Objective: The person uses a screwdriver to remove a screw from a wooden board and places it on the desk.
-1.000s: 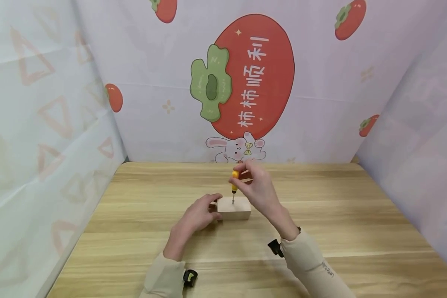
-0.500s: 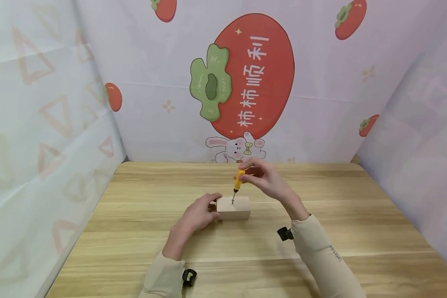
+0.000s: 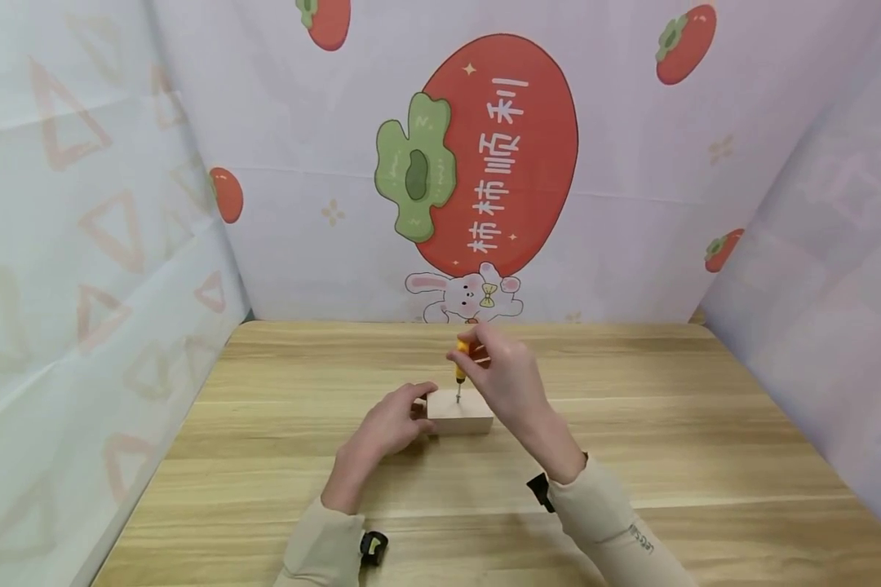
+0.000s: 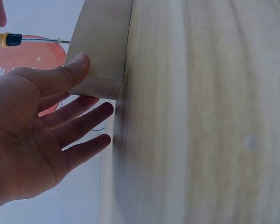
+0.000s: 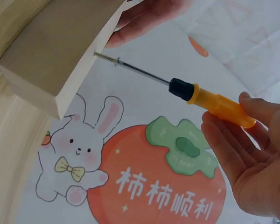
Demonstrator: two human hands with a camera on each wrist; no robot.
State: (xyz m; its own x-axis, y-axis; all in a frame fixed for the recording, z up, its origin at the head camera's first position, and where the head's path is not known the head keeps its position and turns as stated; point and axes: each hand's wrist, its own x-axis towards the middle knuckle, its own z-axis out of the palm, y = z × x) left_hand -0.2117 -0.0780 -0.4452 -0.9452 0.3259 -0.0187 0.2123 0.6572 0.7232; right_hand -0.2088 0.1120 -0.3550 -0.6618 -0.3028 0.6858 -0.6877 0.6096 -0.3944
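Note:
A pale wooden block (image 3: 461,422) lies on the table. My left hand (image 3: 391,420) holds its left end, the thumb (image 4: 77,67) on the near side and the fingers round the far side. A screw (image 5: 106,58) stands in the block's top face, much of its thread still showing. The tip of a yellow screwdriver (image 5: 224,109) with a black collar meets the screw head. My right hand (image 3: 510,379) pinches the screwdriver's handle between thumb and fingertips, above the block. In the right wrist view the shaft runs in line with the screw.
The wood-grain table (image 3: 631,440) spreads out on all sides of the block. Behind it hangs a white cloth (image 3: 301,244) printed with persimmons and a rabbit. Cloth sides (image 3: 81,326) close off the left and right.
My right hand swung out to the right, tilting the screwdriver, then came back left so it stands nearly upright. The left hand and block have hardly moved.

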